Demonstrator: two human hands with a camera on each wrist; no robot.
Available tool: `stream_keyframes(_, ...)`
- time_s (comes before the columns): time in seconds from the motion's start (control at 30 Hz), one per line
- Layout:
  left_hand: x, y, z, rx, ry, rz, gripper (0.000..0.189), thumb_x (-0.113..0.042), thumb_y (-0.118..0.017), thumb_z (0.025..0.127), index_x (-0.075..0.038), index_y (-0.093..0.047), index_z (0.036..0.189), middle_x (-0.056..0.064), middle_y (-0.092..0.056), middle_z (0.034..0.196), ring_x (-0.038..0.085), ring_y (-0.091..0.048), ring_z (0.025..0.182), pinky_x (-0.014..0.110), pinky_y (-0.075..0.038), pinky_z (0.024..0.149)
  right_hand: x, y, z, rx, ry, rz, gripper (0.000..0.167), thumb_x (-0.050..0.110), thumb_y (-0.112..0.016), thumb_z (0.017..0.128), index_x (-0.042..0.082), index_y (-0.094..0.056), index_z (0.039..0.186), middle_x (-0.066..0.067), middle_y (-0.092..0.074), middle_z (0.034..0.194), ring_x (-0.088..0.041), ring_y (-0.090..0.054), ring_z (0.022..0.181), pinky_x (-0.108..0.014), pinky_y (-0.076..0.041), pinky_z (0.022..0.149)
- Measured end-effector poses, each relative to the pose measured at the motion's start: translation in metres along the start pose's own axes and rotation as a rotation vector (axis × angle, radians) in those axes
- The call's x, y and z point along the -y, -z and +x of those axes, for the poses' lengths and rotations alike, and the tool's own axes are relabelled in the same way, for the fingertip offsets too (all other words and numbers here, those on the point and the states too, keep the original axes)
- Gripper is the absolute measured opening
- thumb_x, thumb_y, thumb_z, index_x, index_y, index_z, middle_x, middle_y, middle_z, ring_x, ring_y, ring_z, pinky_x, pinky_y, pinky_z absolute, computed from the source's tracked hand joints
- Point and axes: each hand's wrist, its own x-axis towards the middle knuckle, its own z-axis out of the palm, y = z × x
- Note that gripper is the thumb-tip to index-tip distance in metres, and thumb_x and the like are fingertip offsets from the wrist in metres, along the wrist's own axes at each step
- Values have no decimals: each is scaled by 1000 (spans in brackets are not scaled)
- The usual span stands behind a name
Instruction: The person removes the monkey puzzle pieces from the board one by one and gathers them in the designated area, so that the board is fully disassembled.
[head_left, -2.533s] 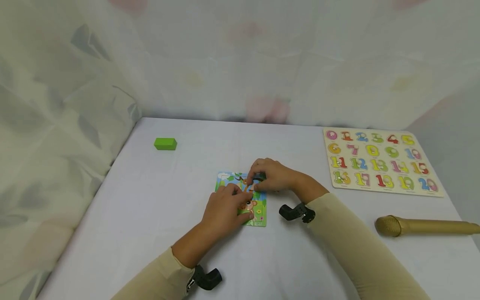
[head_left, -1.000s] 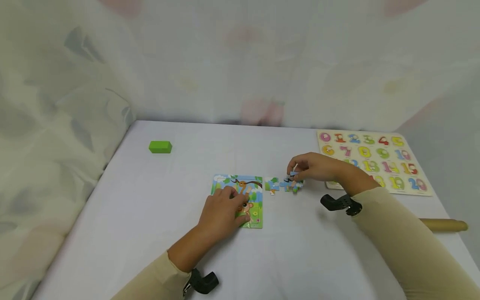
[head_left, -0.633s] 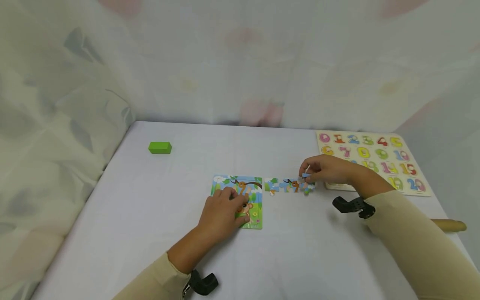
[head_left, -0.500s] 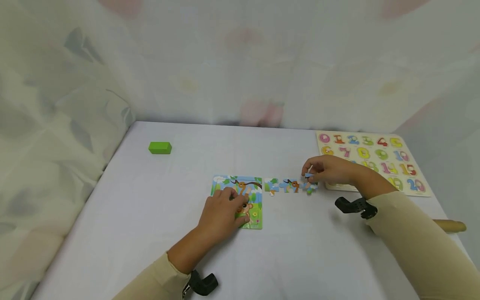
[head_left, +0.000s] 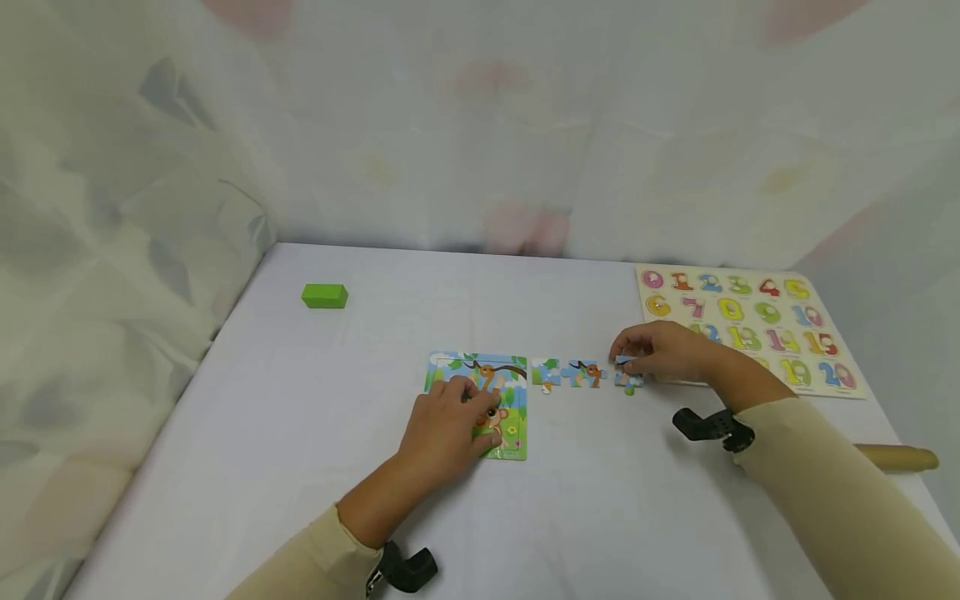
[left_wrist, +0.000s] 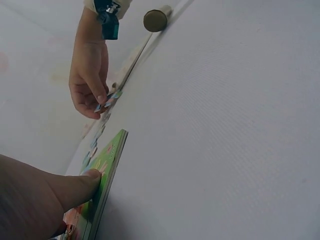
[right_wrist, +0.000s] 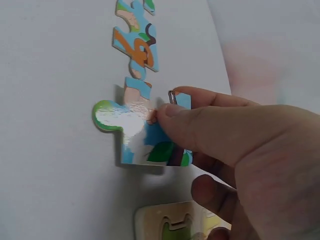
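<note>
right hand (head_left: 672,350), thumb-and-finger pinch on puzzle piece (right_wrist: 137,132)

The cream board (head_left: 750,313) reads 0 to 7, 13–15, 19 and 20.

Beige sleeves (head_left: 832,500), black wrist cameras (head_left: 411,572)

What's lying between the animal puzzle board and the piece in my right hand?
A green-patterned piece, then a brown-patterned piece; the head view shows both.
</note>
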Motion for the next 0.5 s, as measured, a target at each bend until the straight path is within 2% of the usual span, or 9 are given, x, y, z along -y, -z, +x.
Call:
stream_keyframes(0.23, 1, -1, -1, 0, 3, -19, 51, -42, -87, 90, -26, -72, 136, 6, -60, 122, 31, -56, 111, 49, -46, 83, -6, -8, 3, -64, 28, -62, 20, 18, -81, 97, 23, -80, 117, 5, -75, 107, -22, -57, 91, -39, -47, 80)
stream_keyframes(0.5, 2, -3, -1, -20, -1, -35, 50, -42, -87, 90, -26, -73, 135, 6, -60, 122, 32, -57, 111, 48, -46, 83, -8, -14, 0, -128, 46, -92, 21, 17, -83, 95, 20, -81, 115, 3, -75, 114, -21, -59, 96, -38, -49, 84)
